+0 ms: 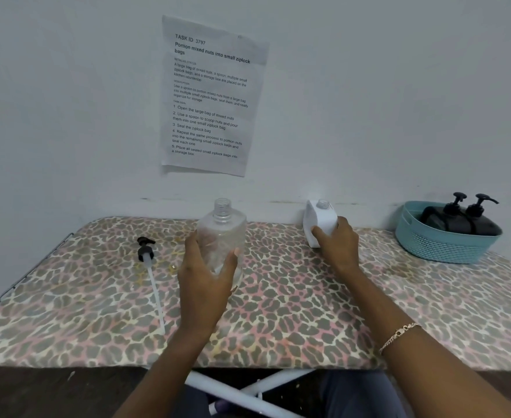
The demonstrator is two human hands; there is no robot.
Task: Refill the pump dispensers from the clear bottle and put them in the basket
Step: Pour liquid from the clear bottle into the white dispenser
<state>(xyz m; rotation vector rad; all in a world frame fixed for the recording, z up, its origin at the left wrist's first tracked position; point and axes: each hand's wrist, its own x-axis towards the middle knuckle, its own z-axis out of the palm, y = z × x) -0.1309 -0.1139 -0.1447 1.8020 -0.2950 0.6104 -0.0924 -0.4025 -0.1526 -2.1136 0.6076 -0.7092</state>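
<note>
On the leopard-print tabletop (308, 297), my left grip (206, 276) curls round the upright clear plastic bottle (221, 227); my right grip (337, 244), arm stretched further, clasps the white uncapped dispenser (320, 220) by the wall (368, 116).

**Head view: one vantage over the tabletop**

A single wide-angle camera, worn on the person's head, looks forward and down across the tabletop (293, 312) toward the wall (399, 101). It sits close. Both forearms enter from the bottom edge, and the hands lie near mid-frame: the left hand (206, 279) grips the clear bottle (221, 230), the right hand (338, 245) the white dispenser (319, 220). The wall and its printed sheet (212, 95) fill the upper half. The basket (441, 245) marks the right margin. The tabletop's edges bow toward the corners.
</note>
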